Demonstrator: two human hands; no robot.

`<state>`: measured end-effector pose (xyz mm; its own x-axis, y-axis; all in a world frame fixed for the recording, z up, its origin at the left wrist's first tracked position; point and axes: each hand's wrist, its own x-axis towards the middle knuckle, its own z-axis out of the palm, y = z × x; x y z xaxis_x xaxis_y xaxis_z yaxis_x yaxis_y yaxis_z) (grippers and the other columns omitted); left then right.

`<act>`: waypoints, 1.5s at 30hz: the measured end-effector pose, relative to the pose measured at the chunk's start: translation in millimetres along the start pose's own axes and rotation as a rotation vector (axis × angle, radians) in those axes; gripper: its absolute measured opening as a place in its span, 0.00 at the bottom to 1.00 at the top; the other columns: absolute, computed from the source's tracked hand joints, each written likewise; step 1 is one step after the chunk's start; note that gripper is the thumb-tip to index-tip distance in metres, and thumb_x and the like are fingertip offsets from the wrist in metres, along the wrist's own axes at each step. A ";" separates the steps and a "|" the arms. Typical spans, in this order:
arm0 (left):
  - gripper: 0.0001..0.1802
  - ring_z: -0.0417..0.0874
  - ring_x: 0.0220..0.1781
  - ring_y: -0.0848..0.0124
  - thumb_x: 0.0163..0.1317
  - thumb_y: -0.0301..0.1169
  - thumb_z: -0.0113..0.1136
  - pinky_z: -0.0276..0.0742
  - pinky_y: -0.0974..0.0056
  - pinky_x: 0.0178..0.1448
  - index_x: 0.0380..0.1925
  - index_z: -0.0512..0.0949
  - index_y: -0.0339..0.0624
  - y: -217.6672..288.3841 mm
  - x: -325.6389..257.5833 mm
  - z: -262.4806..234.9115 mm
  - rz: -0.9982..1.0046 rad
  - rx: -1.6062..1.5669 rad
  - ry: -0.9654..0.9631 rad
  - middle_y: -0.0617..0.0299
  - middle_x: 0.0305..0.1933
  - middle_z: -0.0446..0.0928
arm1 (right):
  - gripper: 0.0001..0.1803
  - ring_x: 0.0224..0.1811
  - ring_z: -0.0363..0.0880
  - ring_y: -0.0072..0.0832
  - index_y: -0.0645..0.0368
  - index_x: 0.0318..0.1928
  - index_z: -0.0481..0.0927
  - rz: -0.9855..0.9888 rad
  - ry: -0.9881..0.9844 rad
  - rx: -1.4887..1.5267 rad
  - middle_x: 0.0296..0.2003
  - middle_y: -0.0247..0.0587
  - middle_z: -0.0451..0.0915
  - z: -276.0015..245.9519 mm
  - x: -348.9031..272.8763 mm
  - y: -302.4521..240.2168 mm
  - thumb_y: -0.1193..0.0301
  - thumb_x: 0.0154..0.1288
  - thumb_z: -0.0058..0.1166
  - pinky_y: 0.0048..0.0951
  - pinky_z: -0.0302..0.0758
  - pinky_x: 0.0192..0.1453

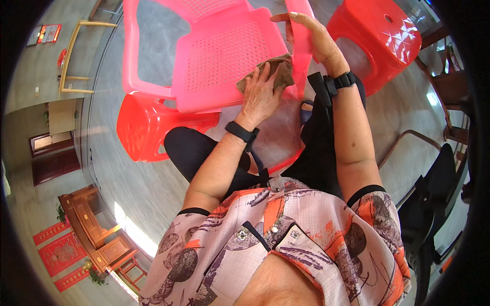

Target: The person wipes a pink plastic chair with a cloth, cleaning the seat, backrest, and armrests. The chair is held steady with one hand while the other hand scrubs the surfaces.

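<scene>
Pink plastic armchair point(224, 56) stands directly in front of the seated person, its perforated seat facing the camera and its armrests at either side. Left hand point(261, 94) lies on the near right part of that seat, palm down, fingers close together and pressed flat on a brown cleaning cloth point(278, 69); the cloth is bunched between the fingers and the seat surface, just beside the chair's right armrest. Right hand point(314, 38) grips the right armrest point(301, 30) of the armchair from outside, with the fingers extended side by side along the rail and the thumb on the near side. Each wrist carries a black band.

Red plastic stool point(148, 130) sits below and left of the armchair, partly covered by the chair's front edge. A second red plastic stool point(380, 35) stands to the right of the armchair, beyond the right hand. The person's knees, in black trousers, lie just below the armchair's front edge. A wooden cabinet point(97, 234) stands far left of the armchair, against the wall.
</scene>
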<state>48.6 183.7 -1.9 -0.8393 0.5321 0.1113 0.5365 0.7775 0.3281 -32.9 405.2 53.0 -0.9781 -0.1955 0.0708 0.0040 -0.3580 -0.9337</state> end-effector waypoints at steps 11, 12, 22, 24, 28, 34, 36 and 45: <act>0.27 0.73 0.65 0.43 0.70 0.44 0.54 0.67 0.42 0.70 0.58 0.78 0.34 -195.2 -35.2 -56.3 -0.354 0.321 -0.038 0.43 0.67 0.74 | 0.26 0.29 0.70 0.19 0.61 0.52 0.88 -0.062 0.002 -0.060 0.25 0.31 0.73 5.4 -5.8 -4.8 0.53 0.77 0.47 0.25 0.70 0.38; 0.27 0.72 0.65 0.41 0.70 0.45 0.53 0.66 0.42 0.71 0.59 0.77 0.34 -211.2 -30.1 -58.4 -0.427 0.215 -0.041 0.42 0.67 0.74 | 0.25 0.29 0.70 0.19 0.61 0.52 0.88 -0.062 0.015 -0.062 0.25 0.31 0.73 5.9 -5.9 -5.1 0.53 0.77 0.47 0.25 0.70 0.37; 0.21 0.70 0.62 0.36 0.75 0.41 0.47 0.67 0.37 0.66 0.57 0.77 0.41 -119.9 72.6 20.1 0.136 0.343 -0.271 0.38 0.59 0.74 | 0.26 0.29 0.71 0.19 0.62 0.53 0.87 -0.066 -0.015 -0.022 0.27 0.32 0.75 3.4 -4.5 -2.1 0.54 0.78 0.46 0.24 0.71 0.38; 0.20 0.70 0.62 0.37 0.74 0.39 0.46 0.68 0.39 0.67 0.58 0.77 0.42 -57.5 66.1 29.3 -0.006 -0.198 -0.044 0.38 0.60 0.74 | 0.25 0.30 0.71 0.19 0.62 0.53 0.87 -0.052 0.003 -0.026 0.27 0.33 0.76 1.9 -3.8 -0.6 0.54 0.78 0.46 0.24 0.72 0.38; 0.26 0.62 0.75 0.37 0.75 0.37 0.46 0.61 0.43 0.77 0.69 0.71 0.41 -35.8 46.6 1.3 0.072 -0.213 -0.326 0.36 0.73 0.65 | 0.25 0.30 0.74 0.20 0.62 0.42 0.84 -0.038 -0.027 -0.063 0.28 0.32 0.77 2.1 -3.7 -1.9 0.51 0.76 0.47 0.23 0.73 0.37; 0.30 0.65 0.76 0.46 0.73 0.41 0.52 0.64 0.46 0.76 0.71 0.69 0.40 -173.8 46.5 -43.9 -0.250 0.226 -0.507 0.43 0.75 0.65 | 0.24 0.34 0.73 0.19 0.60 0.49 0.88 -0.062 0.017 -0.085 0.33 0.32 0.79 8.3 -10.0 -10.5 0.53 0.76 0.48 0.26 0.73 0.42; 0.32 0.64 0.76 0.46 0.73 0.45 0.54 0.63 0.43 0.75 0.72 0.66 0.42 -220.4 43.5 -48.9 -0.348 0.578 -0.436 0.44 0.75 0.64 | 0.24 0.35 0.73 0.20 0.60 0.48 0.88 -0.028 0.044 -0.057 0.33 0.32 0.80 10.3 -11.2 -12.0 0.53 0.75 0.50 0.26 0.73 0.43; 0.41 0.54 0.79 0.32 0.74 0.55 0.48 0.52 0.36 0.80 0.78 0.56 0.41 -263.5 122.5 5.3 -0.550 0.294 -0.274 0.26 0.77 0.54 | 0.24 0.32 0.72 0.19 0.60 0.50 0.88 0.003 -0.002 -0.039 0.32 0.32 0.79 9.2 -10.7 -14.7 0.52 0.74 0.51 0.25 0.71 0.39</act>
<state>-195.1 45.7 -79.8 -0.9650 0.0688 -0.2530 0.0721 0.9974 -0.0036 -20.6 404.2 69.2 -0.9777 -0.1985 0.0684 -0.0009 -0.3217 -0.9468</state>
